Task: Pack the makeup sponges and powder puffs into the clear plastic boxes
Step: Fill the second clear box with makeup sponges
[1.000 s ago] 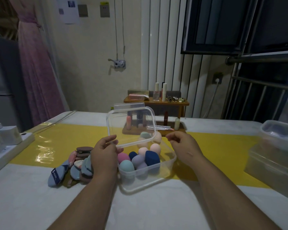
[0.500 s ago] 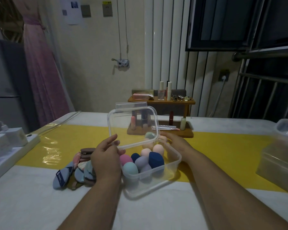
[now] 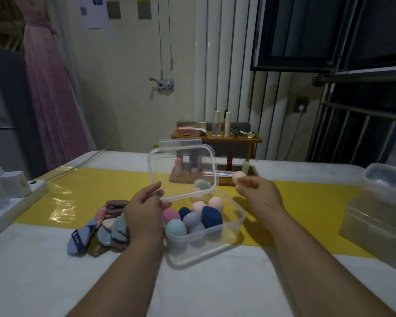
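A clear plastic box (image 3: 234, 227) sits on the table in front of me, with several egg-shaped makeup sponges (image 3: 205, 216) in pink, blue, teal and lilac inside. My left hand (image 3: 144, 211) grips the box's clear lid (image 3: 183, 170) by its lower edge and holds it tilted up over the box's far left side. My right hand (image 3: 258, 195) is raised to the right of the box and pinches a peach sponge (image 3: 238, 176) in its fingertips. A pile of flat powder puffs (image 3: 103, 223) lies left of the box, partly hidden by my left hand.
Stacked clear plastic boxes (image 3: 380, 202) stand at the right edge. A white power strip with chargers (image 3: 7, 193) lies at the left edge. A wooden cosmetics stand (image 3: 217, 143) with bottles is at the table's far side. A yellow runner (image 3: 306, 202) crosses the table.
My right hand went down behind the box, then came up to the right holding a peach sponge. My left hand kept the lid raised.
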